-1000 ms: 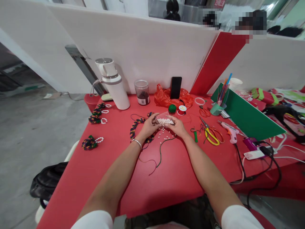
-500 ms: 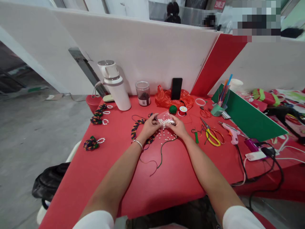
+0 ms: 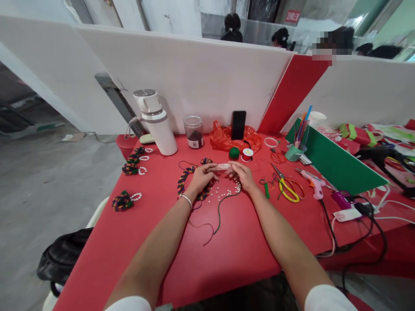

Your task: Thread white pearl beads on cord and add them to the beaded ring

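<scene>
Between my two hands is a clear plastic bag of white pearl beads (image 3: 224,166), gripped at its two ends. My left hand (image 3: 203,176) pinches the bag's left end, with a silver bracelet (image 3: 186,200) on its wrist. My right hand (image 3: 242,173) has the right end in its fingers. Loose pearl beads (image 3: 218,195) lie scattered on the red table below, and a row of them curves beside my right hand. A dark green cord (image 3: 219,216) trails from that row. Partly behind my left hand lies a braided multicoloured cord loop (image 3: 182,179).
Braided pieces with pearl loops (image 3: 122,201) lie at the left. Behind stand a white thermos (image 3: 162,136), a jar (image 3: 194,134), and a phone (image 3: 238,125); green yarn (image 3: 234,153) lies nearer. Yellow-handled scissors (image 3: 288,190) and a pink glue gun (image 3: 316,183) lie right.
The bag has gone from tilted over the table, beads at its mouth, to a narrow level bundle between my hands. The view has shifted slightly.
</scene>
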`<state>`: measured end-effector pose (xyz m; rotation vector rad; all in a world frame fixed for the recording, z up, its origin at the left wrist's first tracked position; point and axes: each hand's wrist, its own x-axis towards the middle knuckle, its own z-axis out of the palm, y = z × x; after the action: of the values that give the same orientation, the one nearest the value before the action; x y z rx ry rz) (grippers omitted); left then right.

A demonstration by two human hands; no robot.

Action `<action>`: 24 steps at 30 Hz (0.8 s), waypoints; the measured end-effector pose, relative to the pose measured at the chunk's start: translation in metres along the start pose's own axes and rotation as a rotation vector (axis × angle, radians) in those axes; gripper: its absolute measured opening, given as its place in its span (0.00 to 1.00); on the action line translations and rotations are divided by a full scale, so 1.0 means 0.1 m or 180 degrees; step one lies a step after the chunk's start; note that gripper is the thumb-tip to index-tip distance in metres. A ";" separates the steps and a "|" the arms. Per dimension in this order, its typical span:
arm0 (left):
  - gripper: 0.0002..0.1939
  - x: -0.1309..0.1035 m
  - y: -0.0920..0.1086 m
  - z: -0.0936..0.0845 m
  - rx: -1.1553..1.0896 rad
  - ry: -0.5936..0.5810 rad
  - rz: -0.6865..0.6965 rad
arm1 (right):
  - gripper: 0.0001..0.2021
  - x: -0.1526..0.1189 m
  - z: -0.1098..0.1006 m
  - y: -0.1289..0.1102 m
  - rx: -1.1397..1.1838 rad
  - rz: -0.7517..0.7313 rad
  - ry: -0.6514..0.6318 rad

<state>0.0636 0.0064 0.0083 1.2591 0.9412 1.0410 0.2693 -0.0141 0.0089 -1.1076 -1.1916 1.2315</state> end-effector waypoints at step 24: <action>0.50 0.17 -0.30 -0.04 0.0223 0.0319 0.0552 | 0.35 0.01 0.00 -0.01 0.0212 -0.0133 0.0317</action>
<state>0.0669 0.0229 -0.0220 1.3756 0.9644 1.2252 0.2694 -0.0128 0.0103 -1.0772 -1.0856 1.1627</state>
